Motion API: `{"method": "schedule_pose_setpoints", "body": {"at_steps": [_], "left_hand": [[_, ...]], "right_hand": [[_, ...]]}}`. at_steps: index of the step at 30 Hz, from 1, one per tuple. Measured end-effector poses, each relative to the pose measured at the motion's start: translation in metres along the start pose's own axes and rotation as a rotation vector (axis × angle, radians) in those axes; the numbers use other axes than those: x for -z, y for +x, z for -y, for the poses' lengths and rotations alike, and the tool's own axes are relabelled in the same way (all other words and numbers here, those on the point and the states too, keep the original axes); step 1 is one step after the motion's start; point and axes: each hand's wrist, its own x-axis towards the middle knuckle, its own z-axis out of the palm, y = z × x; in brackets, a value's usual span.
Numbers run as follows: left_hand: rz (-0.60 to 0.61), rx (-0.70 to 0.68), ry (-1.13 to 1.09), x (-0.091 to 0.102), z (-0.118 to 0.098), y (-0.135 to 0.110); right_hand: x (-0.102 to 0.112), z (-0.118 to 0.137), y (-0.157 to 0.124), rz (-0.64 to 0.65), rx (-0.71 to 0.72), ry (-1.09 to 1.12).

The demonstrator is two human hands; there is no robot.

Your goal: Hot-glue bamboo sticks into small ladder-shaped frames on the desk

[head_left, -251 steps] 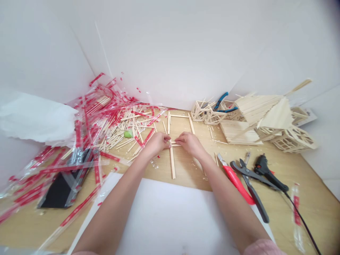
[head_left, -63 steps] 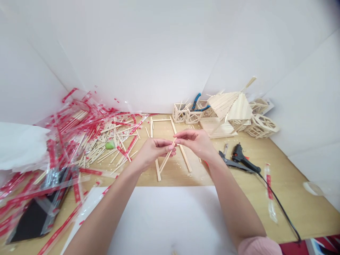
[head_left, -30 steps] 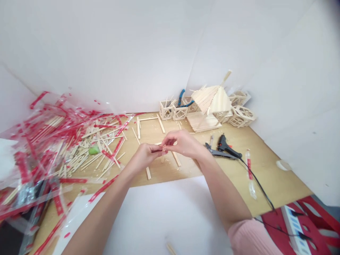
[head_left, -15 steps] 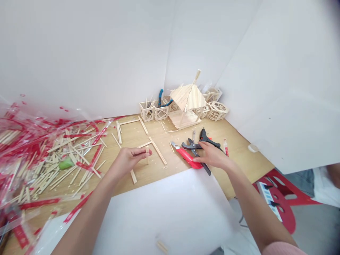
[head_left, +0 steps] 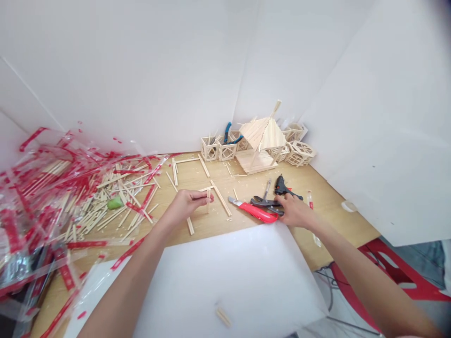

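Observation:
My left hand (head_left: 192,206) is closed in a pinch on a short wooden stick (head_left: 208,201), held upright. Beneath and around that hand lie an H-like layout of stick strips, including a paired strip (head_left: 221,199) just to its right. My right hand (head_left: 295,211) has its fingers closed around the handles of black cutters (head_left: 260,202), which rest on the table. Next to them lies a red utility knife (head_left: 257,212) with its blade end pointing left. A black glue gun (head_left: 284,187) lies just beyond the right hand.
A stick-built hut (head_left: 262,136) stands at the back among small lattice boxes (head_left: 210,149), one holding blue-handled pliers (head_left: 228,133). Loose sticks (head_left: 102,216) and red-marked plastic wrappers (head_left: 42,188) crowd the left. A white board (head_left: 225,272) lies in front; white panels (head_left: 158,70) surround the table.
My right hand has closed on the cutters' handles and turned them, drawing the handles together. The left hand still holds the stick upright. The view has shifted a little left.

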Motion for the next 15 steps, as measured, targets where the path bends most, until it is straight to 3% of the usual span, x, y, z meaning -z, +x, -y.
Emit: {"method": "schedule_pose_setpoints", "body": {"at_steps": [5, 10, 15], "left_hand": [[0.026, -0.04, -0.031, 0.0, 0.005, 0.002], [0.047, -0.081, -0.042, -0.002, 0.011, 0.003], [0.053, -0.144, -0.024, -0.004, 0.012, 0.001]], "right_hand": [[0.033, 0.004, -0.004, -0.165, 0.077, 0.141], [0.062, 0.054, -0.007, -0.385, 0.374, 0.266], [0.07, 0.096, 0.003, -0.458, 0.486, 0.194]]}}
